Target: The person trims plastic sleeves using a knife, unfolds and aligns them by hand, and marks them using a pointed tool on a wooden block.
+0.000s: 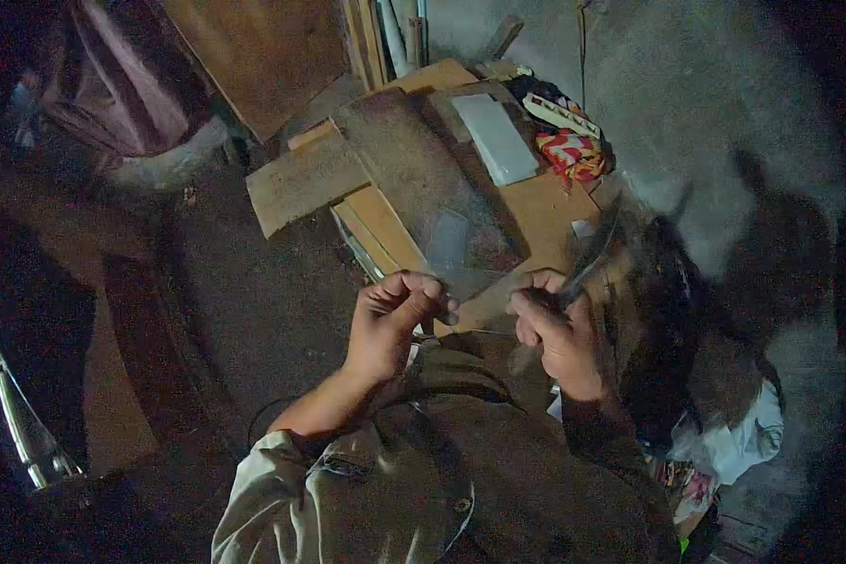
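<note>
My left hand (395, 315) is raised in front of my body, thumb and fingers pinched together. What sits in that pinch is too thin or faint to make out. A little to the right, my right hand (556, 331) is closed around a long, dark, blade-like tool (594, 256), blurred, which slants up and to the right. A faint, see-through patch (484, 277) shows between the two hands; I cannot tell what it is. The hands are apart, above the near edge of a pile of wooden boards.
Ahead lie brown boards (409, 155), a pale plank (310, 179), a white rectangular block (498, 139), a power strip (562, 115) and a red-yellow cloth (573, 155). A purple cloth (136, 94) hangs at left. A grey wall (705, 103) rises at right, with plastic bags (743, 432) below.
</note>
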`<state>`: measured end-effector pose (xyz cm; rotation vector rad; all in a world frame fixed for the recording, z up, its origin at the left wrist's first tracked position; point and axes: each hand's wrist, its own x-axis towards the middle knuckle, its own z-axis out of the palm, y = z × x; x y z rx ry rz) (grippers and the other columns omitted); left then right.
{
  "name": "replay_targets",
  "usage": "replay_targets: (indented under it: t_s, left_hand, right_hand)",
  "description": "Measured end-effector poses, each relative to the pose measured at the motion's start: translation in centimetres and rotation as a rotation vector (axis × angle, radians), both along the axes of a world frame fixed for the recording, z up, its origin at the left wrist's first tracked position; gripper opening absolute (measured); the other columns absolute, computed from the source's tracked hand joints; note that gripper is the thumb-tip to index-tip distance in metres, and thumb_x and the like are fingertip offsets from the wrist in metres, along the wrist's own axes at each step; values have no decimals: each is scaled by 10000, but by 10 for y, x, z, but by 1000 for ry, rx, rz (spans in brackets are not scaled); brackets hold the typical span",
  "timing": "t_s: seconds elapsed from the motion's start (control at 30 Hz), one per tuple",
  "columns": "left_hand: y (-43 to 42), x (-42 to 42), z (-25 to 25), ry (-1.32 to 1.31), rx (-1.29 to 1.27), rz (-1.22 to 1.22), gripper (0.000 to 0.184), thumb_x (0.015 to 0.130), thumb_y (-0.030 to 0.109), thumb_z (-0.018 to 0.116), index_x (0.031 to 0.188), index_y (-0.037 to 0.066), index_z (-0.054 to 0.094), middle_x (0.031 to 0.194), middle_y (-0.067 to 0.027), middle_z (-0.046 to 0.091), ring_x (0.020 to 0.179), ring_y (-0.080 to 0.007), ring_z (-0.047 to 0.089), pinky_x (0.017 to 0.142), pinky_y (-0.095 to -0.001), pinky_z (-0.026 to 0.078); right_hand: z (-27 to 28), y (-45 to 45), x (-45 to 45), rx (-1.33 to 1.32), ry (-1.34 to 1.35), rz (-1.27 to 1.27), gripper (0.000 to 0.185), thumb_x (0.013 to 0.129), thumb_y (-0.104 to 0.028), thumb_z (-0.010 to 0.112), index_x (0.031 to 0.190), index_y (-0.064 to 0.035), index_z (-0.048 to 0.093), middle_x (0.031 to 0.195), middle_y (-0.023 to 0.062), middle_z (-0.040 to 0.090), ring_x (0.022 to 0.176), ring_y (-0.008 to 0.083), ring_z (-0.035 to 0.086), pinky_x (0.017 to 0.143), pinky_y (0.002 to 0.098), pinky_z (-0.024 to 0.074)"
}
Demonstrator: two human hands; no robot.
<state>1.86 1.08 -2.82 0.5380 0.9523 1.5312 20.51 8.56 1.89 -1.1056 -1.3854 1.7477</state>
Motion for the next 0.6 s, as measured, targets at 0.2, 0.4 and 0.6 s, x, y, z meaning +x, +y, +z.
replay_targets:
  t_s: [0.2,0.4,0.6]
  left_hand:
    - [-6,-7,7,15,28,46,187,903,192,541,894,20,611,796,-66,656,690,-140,628,566,-246,446]
    - [-15,-16,5,40,38,74,188,904,189,536,904,16,612,797,-65,657,694,-143,631,562,-239,439]
    - [-23,-17,15,68,41,76,180,883,177,573,918,9,624,789,-77,664,692,-142,632,560,-233,435]
  right_hand:
    - [3,0,-8,32,64,-9,183,816,-157,653,919,-26,577,701,25,581,484,41,429,449,202,340]
    - [5,-1,-14,51,113,-24,166,818,-146,646,917,-30,579,696,25,577,480,45,431,444,198,342]
    - [9,-4,-17,53,118,-64,178,818,-144,641,919,-14,572,690,27,581,477,46,433,443,199,343]
